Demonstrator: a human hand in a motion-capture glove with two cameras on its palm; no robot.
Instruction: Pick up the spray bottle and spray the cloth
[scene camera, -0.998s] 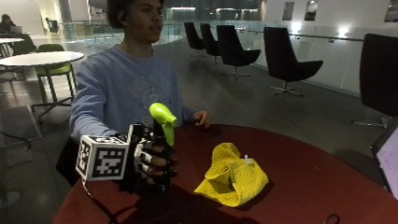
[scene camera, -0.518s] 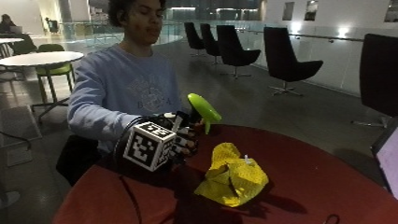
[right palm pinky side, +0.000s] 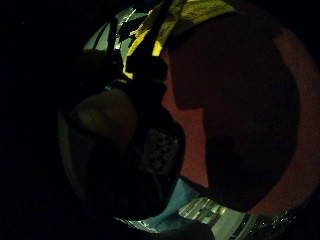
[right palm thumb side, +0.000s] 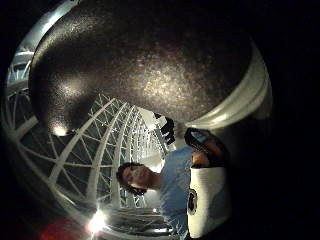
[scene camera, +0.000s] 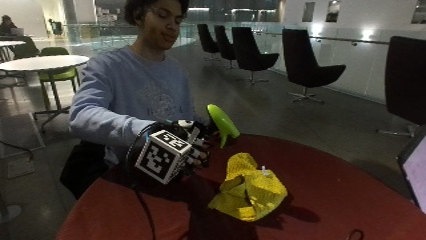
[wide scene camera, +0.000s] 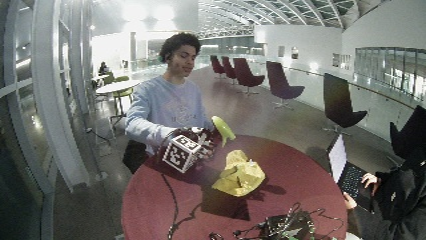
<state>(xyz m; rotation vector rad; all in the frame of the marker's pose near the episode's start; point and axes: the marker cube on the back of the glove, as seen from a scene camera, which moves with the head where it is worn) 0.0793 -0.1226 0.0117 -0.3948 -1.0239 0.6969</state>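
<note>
Tilt has grown: your gloved hand (scene camera: 190, 147), gripping the lime-green plastic spray bottle (scene camera: 222, 123), now aims it at the crumpled yellow cloth (scene camera: 249, 189), lower centre; squeeze next.

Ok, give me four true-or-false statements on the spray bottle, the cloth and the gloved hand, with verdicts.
1. The gloved right hand holds the spray bottle off the table. True.
2. The yellow cloth is spread out flat. False: it lies crumpled in a heap.
3. The bottle's green head tilts toward the cloth. True.
4. The cloth lies on a white table. False: the round table is dark red.
</note>
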